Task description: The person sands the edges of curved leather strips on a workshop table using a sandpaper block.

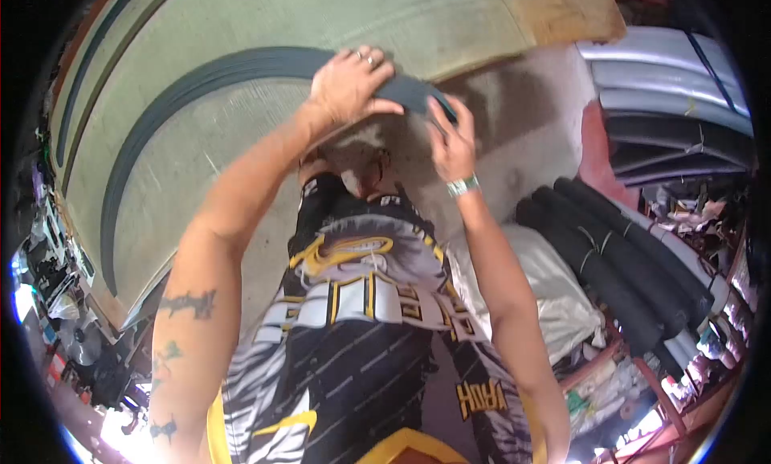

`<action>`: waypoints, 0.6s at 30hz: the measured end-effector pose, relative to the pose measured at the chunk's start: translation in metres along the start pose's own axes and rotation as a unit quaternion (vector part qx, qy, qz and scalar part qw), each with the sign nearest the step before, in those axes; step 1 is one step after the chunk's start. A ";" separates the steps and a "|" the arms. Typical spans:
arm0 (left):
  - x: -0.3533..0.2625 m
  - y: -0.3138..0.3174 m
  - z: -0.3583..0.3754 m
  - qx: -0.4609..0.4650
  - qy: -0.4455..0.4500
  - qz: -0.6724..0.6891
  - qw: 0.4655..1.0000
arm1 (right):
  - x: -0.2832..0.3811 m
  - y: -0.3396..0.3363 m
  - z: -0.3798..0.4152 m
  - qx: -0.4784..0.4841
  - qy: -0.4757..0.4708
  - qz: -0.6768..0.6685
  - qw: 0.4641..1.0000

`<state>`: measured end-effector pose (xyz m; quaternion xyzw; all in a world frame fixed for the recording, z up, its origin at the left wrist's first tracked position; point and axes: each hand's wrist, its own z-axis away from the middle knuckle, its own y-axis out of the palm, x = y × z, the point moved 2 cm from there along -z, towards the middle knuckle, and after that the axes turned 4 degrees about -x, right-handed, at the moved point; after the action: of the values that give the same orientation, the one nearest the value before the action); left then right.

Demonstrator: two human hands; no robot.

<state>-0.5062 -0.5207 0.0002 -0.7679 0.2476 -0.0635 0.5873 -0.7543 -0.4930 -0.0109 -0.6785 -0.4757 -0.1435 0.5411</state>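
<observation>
Head view, looking down past the person's patterned shirt (353,319). Both arms reach forward to a long dark strip (201,82) that curves in an arc over a large pale board (241,30). Left hand (351,84): palm down on the strip near its right end, fingers spread and curled over its far edge, thumb pointing right along the near edge; rings visible on two fingers. It presses and grips the strip. Right hand (450,138): just right of the left hand, fingers closed around the end of the strip, which shows above the fingertips; a pale band sits on that wrist. The hands are near each other but not touching. The strip runs left from the hands, bends downward along the board's left part, and ends low at the left. A second, thinner dark line lies nearer the board's left edge. Right of the arms: a bundle of dark rolls (610,263), tied with thin cord, lying side by side; a white sack (546,287) beside them. Above these, stacked grey curved panels (675,86). Far-right shelves (707,335) hold small mixed items, too blurred to identify. Left edge clutter likewise unreadable.
</observation>
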 end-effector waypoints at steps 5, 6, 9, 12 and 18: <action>0.005 0.002 -0.001 -0.016 0.019 -0.040 0.999 | -0.059 0.010 0.035 0.096 0.074 0.054 0.991; 0.001 0.003 0.002 -0.010 0.018 -0.033 0.999 | -0.062 0.004 0.042 0.086 0.098 0.057 0.990; 0.000 0.005 0.004 0.000 0.010 -0.023 1.000 | -0.002 0.004 0.003 -0.031 0.007 0.007 0.999; 0.002 0.004 0.001 -0.001 0.014 -0.032 0.999 | -0.016 0.016 0.014 -0.005 -0.025 0.050 0.998; 0.001 0.003 0.001 -0.013 0.009 -0.019 1.000 | -0.009 -0.003 -0.008 0.007 -0.033 0.061 0.998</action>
<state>-0.5059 -0.5214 -0.0035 -0.7793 0.2390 -0.0781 0.5740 -0.7585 -0.5049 -0.0126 -0.7067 -0.4517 -0.0848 0.5379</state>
